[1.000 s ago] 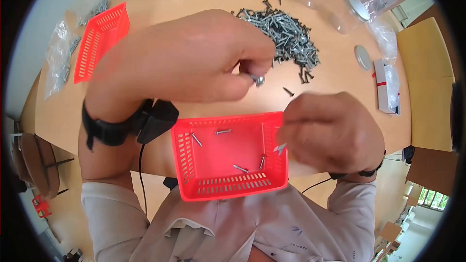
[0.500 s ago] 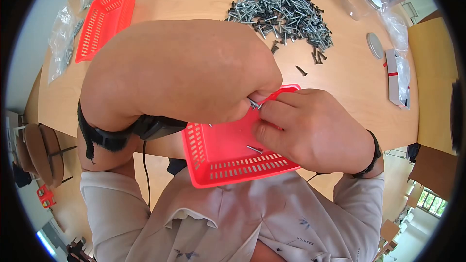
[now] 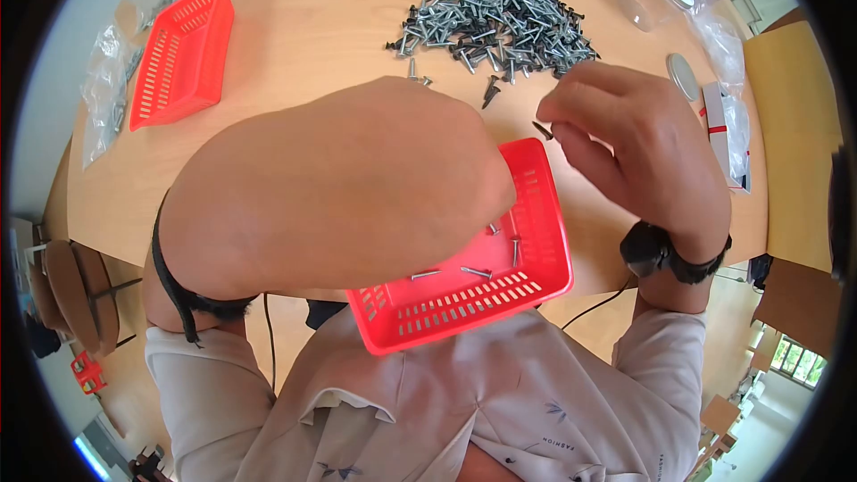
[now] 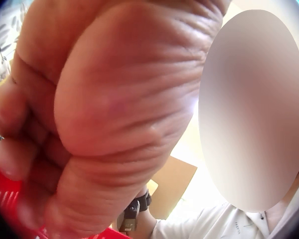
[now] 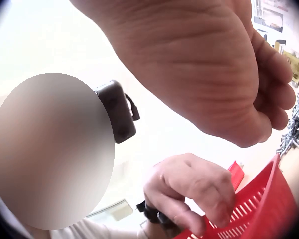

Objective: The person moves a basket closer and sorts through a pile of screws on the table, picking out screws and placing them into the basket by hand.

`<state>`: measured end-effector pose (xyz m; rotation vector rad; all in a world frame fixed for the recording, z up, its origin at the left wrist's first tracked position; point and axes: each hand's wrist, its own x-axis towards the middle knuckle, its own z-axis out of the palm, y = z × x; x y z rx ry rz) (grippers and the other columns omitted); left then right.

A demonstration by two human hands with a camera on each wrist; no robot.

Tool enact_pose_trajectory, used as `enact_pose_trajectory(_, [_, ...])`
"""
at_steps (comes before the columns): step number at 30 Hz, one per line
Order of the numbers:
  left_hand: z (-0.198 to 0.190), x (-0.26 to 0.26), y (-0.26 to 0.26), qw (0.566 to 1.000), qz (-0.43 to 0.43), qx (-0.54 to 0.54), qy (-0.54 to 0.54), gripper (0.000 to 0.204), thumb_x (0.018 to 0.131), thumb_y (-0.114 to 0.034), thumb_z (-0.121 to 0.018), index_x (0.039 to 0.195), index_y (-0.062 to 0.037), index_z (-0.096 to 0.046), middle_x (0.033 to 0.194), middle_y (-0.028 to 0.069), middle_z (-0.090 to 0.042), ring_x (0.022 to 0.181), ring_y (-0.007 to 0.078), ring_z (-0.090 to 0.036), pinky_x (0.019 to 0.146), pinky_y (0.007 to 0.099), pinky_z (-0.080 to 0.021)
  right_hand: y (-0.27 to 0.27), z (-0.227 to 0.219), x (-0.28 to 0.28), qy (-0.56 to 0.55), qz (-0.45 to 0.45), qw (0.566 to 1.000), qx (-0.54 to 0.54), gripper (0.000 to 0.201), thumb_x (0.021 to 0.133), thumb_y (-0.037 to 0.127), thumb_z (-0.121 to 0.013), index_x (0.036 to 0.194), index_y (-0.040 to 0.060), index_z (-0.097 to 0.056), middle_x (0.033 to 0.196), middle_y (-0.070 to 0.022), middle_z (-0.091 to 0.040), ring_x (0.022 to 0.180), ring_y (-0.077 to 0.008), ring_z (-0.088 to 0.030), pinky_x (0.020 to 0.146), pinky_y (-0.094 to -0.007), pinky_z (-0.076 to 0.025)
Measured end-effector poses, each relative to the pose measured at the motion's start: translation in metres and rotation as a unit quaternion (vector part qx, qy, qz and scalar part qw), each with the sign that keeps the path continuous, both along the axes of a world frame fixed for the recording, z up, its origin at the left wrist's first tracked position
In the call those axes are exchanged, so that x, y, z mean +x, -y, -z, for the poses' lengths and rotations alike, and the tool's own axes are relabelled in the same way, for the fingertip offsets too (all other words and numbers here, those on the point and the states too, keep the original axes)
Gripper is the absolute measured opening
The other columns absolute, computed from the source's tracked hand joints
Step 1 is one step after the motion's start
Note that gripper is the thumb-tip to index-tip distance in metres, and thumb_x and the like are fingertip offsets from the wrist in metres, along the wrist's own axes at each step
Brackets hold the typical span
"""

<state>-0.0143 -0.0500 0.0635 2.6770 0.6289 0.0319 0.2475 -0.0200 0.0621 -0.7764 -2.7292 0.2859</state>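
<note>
The right hand (image 3: 638, 147) pinches a dark screw (image 3: 542, 130) in curled fingertips just above the bench (image 3: 295, 45), beside the red basket (image 3: 544, 241). The left hand (image 3: 339, 187) curls over that basket; whether it holds anything I cannot tell. The screw looks small, stiff, light and slippery, so it is probably best pinched at mid-shank.

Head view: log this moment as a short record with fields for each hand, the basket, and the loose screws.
left hand: held over the red slotted plastic basket, fingers curled at its rim; hold not plainly visible
right hand: pinches one dark screw above the basket's far corner
basket contents: a few silver screws on the floor
screw pile: heap on the wooden table, beyond the basket
second red basket: far left on the table
</note>
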Motion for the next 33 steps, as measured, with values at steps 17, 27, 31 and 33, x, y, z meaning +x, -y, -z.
enact_pose_trajectory(17, [0.004, 0.002, -0.028, 0.995, -0.101, -0.015, -0.016, 0.016, 0.08, -0.018, -0.073, 0.088, -0.0036, -0.072, 0.08, 0.0121, -0.067, 0.077, 0.0344, -0.067, 0.069, 0.0431, -0.053, -0.046, 0.047, 0.02, 0.18, 0.16, 0.97, -0.031, 0.018, 0.084, 0.021, -0.073, 0.088, 0.0054, -0.065, 0.084, -0.0099, -0.068, 0.082, -0.0326, -0.068, 0.072, -0.0443, -0.053])
enact_pose_trajectory(27, [0.004, -0.02, -0.058, 0.969, -0.235, -0.016, 0.071, 0.015, 0.081, -0.013, -0.074, 0.091, -0.0017, -0.07, 0.079, 0.0103, -0.066, 0.074, 0.0279, -0.066, 0.069, 0.0385, -0.053, -0.04, 0.053, -0.004, -0.014, 0.03, 0.998, -0.054, 0.03, 0.085, 0.012, -0.072, 0.115, 0.0098, -0.07, 0.092, -0.0087, -0.062, 0.081, -0.0318, -0.066, 0.071, -0.0422, -0.054])
enact_pose_trajectory(31, [0.027, -0.026, -0.065, 0.978, -0.201, -0.043, -0.026, 0.034, 0.078, -0.017, -0.079, 0.106, -0.0025, -0.067, 0.079, 0.0104, -0.063, 0.076, 0.0288, -0.065, 0.07, 0.0398, -0.051, -0.047, 0.062, -0.008, -0.014, 0.009, 0.999, -0.045, 0.027, 0.086, 0.019, -0.073, 0.113, 0.0133, -0.072, 0.089, -0.0073, -0.061, 0.077, -0.0294, -0.067, 0.066, -0.0421, -0.055])
enact_pose_trajectory(33, [0.033, -0.023, -0.066, 0.977, -0.2, -0.067, -0.026, 0.044, 0.076, -0.019, -0.081, 0.114, -0.0036, -0.065, 0.08, 0.0106, -0.062, 0.077, 0.0296, -0.064, 0.07, 0.0403, -0.051, -0.049, 0.065, -0.005, -0.013, -0.001, 0.999, -0.042, 0.025, 0.086, 0.018, -0.074, 0.11, 0.0121, -0.072, 0.088, -0.0075, -0.061, 0.079, -0.03, -0.067, 0.067, -0.0418, -0.054])
